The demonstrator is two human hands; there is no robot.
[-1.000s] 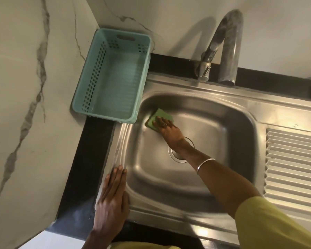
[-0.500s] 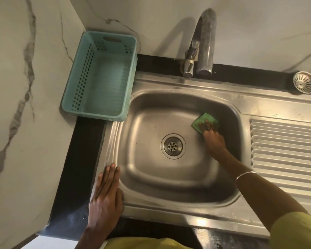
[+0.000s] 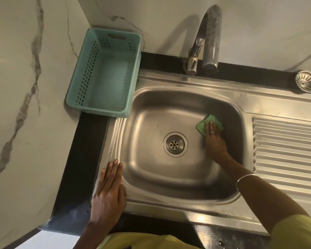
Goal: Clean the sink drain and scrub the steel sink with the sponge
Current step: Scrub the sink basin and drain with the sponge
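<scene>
The steel sink (image 3: 151, 178) fills the middle of the head view, with its round drain (image 3: 175, 144) open in the basin floor. A green sponge (image 3: 203, 124) lies against the basin's far right corner. My right hand (image 3: 215, 141) presses on the sponge with straight fingers; a ring shows on one finger. My left hand (image 3: 109, 191) rests flat on the sink's left rim, fingers straight and together. The drain strainer (image 3: 307, 83) sits out of the drain, on the counter at the far right.
A teal perforated basket (image 3: 104, 74) stands on the black counter left of the sink. The steel tap (image 3: 207, 38) arches over the back rim. A ribbed drainboard (image 3: 287, 150) lies to the right. Marble walls close in behind and to the left.
My right hand has swept the sponge from the basin's far left corner across to its far right corner, uncovering the drain. My left hand has stayed on the rim.
</scene>
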